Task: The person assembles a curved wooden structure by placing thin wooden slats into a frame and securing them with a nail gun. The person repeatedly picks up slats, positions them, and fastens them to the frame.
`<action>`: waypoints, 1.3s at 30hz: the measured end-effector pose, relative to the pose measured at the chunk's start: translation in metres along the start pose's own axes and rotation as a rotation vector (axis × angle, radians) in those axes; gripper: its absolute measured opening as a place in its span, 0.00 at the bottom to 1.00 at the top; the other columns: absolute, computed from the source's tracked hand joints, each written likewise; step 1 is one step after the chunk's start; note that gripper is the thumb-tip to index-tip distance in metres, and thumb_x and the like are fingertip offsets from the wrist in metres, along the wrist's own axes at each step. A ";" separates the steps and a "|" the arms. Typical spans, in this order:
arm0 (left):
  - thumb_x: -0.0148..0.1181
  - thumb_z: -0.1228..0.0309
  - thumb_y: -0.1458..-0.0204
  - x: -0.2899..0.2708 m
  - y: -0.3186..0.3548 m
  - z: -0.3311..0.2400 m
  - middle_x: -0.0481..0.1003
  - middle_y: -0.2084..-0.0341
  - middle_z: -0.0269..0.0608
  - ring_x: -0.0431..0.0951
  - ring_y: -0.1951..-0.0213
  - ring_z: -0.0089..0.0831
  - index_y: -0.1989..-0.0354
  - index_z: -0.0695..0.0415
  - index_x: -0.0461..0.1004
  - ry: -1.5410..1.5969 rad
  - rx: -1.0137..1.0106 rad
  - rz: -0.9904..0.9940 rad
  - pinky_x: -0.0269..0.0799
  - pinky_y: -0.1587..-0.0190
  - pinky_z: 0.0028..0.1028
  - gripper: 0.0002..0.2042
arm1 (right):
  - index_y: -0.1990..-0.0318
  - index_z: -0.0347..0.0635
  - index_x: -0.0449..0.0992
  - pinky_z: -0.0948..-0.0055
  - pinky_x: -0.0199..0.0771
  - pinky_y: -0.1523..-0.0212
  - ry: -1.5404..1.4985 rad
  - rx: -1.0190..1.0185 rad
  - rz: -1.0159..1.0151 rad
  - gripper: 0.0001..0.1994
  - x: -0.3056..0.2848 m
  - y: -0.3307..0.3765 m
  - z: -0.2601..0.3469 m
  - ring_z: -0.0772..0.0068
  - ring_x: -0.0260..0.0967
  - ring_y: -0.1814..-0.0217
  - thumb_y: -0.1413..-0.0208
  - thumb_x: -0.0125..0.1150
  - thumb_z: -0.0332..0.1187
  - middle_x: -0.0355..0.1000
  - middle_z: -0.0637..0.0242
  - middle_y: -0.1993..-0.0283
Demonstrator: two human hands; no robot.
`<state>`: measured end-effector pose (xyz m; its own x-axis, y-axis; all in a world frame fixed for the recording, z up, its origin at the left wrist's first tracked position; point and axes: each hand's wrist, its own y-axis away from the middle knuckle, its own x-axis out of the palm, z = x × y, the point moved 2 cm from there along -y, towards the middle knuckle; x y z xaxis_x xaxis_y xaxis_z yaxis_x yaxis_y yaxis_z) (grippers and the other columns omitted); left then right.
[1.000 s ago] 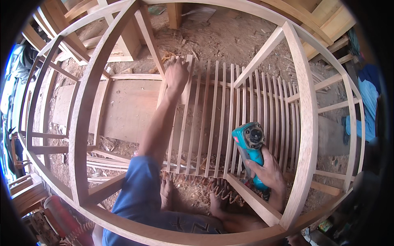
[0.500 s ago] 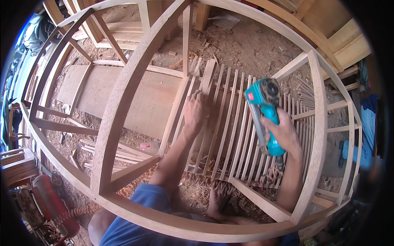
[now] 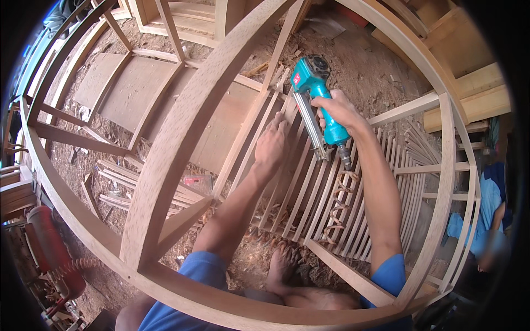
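My right hand (image 3: 338,107) grips a teal air nail gun (image 3: 310,81) by its handle. The gun is raised over the far ends of a row of thin wooden slats (image 3: 302,212), its nose near the strip by my left hand. A coiled air hose (image 3: 335,218) hangs from the handle's lower end. My left hand (image 3: 271,146) is closed over a wooden strip (image 3: 288,109) at the left of the row, fingers bent on it; its underside is hidden. Both arms reach inside a large curved wooden frame (image 3: 185,129).
Frame rails cross close in front and at both sides. Plywood panels (image 3: 138,102) and loose wood strips (image 3: 124,185) lie to the left. A red air tank (image 3: 55,248) stands at lower left. Another person in blue (image 3: 491,201) is at far right. Wood shavings cover the floor; a bare foot (image 3: 282,266) rests there.
My right hand has carried the nail gun left and away from me, closer to my left hand. My left hand stays at the strip. The whole view has shifted and tilted slightly.
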<state>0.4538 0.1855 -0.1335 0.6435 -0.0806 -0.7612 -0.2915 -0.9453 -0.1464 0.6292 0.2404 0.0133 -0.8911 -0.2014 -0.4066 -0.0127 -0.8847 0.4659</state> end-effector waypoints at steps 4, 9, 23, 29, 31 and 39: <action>0.56 0.71 0.43 0.002 0.000 -0.002 0.63 0.33 0.56 0.72 0.40 0.53 0.44 0.60 0.71 0.015 0.004 -0.058 0.71 0.40 0.43 0.18 | 0.68 0.36 0.75 0.70 0.75 0.75 0.015 0.014 0.010 0.12 0.000 -0.008 -0.007 0.73 0.72 0.80 0.49 0.61 0.37 0.71 0.64 0.76; 0.49 0.78 0.43 -0.008 0.003 -0.012 0.60 0.31 0.60 0.65 0.33 0.51 0.42 0.63 0.69 0.057 -0.046 0.040 0.64 0.32 0.39 0.19 | 0.70 0.39 0.74 0.71 0.72 0.79 -0.001 0.018 0.009 0.09 0.007 -0.008 -0.005 0.75 0.70 0.82 0.46 0.62 0.36 0.70 0.67 0.78; 0.48 0.76 0.42 -0.009 -0.001 -0.008 0.61 0.32 0.61 0.68 0.35 0.51 0.44 0.65 0.70 0.033 -0.020 0.043 0.65 0.34 0.40 0.17 | 0.71 0.33 0.74 0.69 0.75 0.75 0.132 -0.015 -0.030 0.12 0.008 0.007 0.015 0.72 0.74 0.79 0.48 0.60 0.36 0.71 0.64 0.77; 0.54 0.70 0.43 -0.005 -0.027 -0.006 0.74 0.49 0.61 0.76 0.50 0.59 0.52 0.61 0.71 0.087 0.058 -0.196 0.72 0.49 0.50 0.13 | 0.66 0.36 0.74 0.70 0.73 0.75 -0.049 -0.096 -0.100 0.15 -0.017 0.107 -0.001 0.75 0.71 0.80 0.43 0.63 0.41 0.71 0.66 0.77; 0.58 0.68 0.44 -0.003 -0.057 -0.006 0.76 0.56 0.64 0.76 0.52 0.61 0.46 0.63 0.69 0.107 0.111 -0.228 0.71 0.50 0.52 0.19 | 0.62 0.35 0.75 0.70 0.73 0.74 -0.052 -0.079 -0.127 0.17 -0.023 0.153 -0.015 0.75 0.71 0.80 0.43 0.64 0.43 0.70 0.67 0.78; 0.64 0.55 0.47 0.023 -0.176 -0.017 0.81 0.58 0.51 0.79 0.49 0.49 0.54 0.61 0.76 -0.352 0.049 0.093 0.74 0.48 0.48 0.22 | 0.56 0.32 0.73 0.69 0.72 0.73 -0.220 0.200 -0.267 0.18 0.000 0.288 -0.088 0.74 0.72 0.78 0.42 0.68 0.39 0.72 0.64 0.78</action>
<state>0.5317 0.3450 -0.1149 0.3320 -0.0435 -0.9423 -0.3759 -0.9223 -0.0899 0.6650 -0.0514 0.0787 -0.9199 0.1389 -0.3666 -0.3261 -0.7901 0.5191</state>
